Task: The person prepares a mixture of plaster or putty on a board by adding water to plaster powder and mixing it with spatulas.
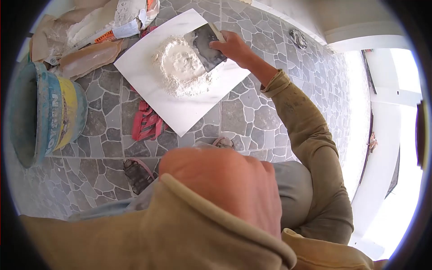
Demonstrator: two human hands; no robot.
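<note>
My right hand is closed round the edge of a wide, flat scraper with a dark, smeared blade. Its blade rests over the right side of a heap of off-white powder, whose middle looks dented and damp. Under the powder lies a white tile with faint grey veining, set diagonally. My left hand is raised close to the camera, its back toward me; the fingers are hidden from view.
A blue and yellow bucket stands at the left. Behind it are a torn paper sack and brown paper. Red plastic strips show by the tile's lower left edge. My sandalled foot is on the stone-patterned floor.
</note>
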